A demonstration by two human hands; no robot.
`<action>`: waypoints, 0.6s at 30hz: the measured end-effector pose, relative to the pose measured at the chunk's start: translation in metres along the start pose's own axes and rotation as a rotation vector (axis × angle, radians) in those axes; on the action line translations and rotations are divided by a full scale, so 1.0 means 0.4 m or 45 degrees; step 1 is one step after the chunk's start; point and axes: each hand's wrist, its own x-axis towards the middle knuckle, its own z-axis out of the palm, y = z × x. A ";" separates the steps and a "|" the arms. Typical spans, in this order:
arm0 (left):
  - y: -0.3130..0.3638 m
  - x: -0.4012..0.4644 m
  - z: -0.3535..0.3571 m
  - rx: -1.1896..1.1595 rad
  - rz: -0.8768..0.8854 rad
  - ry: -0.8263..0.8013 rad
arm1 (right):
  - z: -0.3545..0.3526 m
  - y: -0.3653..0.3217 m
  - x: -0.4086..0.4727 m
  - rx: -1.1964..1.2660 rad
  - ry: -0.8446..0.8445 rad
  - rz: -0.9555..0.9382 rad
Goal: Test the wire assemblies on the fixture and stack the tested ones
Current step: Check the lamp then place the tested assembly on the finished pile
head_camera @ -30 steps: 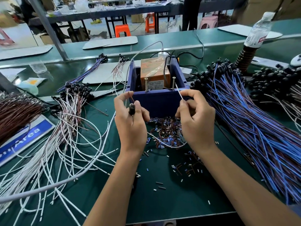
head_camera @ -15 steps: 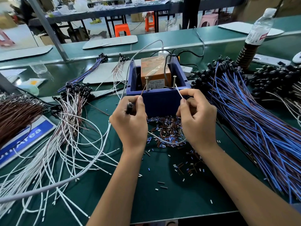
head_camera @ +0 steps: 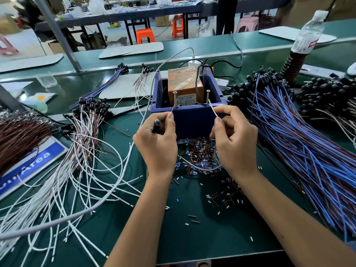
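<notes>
The blue test fixture box (head_camera: 189,122) stands mid-table with an orange transformer (head_camera: 185,87) inside and two upright screws on its front rim. My left hand (head_camera: 158,143) grips the wire assembly's black cap and pinches its brown lead up to the left screw (head_camera: 175,99). My right hand (head_camera: 234,139) pinches the white lead (head_camera: 212,110), its tip at the right screw (head_camera: 207,96). The wire's slack loops below both hands over the scraps.
White-and-brown wire assemblies (head_camera: 77,160) spread on the left, dark brown ones (head_camera: 17,133) at far left. A big pile of blue-and-brown assemblies (head_camera: 300,151) fills the right. Cut insulation scraps (head_camera: 198,155) lie before the box. A water bottle (head_camera: 306,35) stands back right.
My left hand rose and brought the brown lead up to the left screw. The right hand kept the white lead near the right screw, barely moving.
</notes>
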 end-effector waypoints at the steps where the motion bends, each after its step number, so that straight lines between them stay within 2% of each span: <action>1: 0.001 0.000 -0.001 -0.005 -0.002 -0.001 | 0.000 0.000 0.000 0.001 -0.002 0.002; 8: 0.016 -0.002 -0.006 0.092 0.014 0.056 | -0.004 -0.002 0.004 -0.030 0.026 -0.062; 15: 0.023 -0.005 -0.010 0.106 -0.003 0.047 | -0.004 0.000 0.006 -0.028 0.019 -0.061; 18: 0.031 -0.006 -0.017 0.068 0.024 0.106 | -0.003 0.000 0.004 -0.011 0.019 -0.036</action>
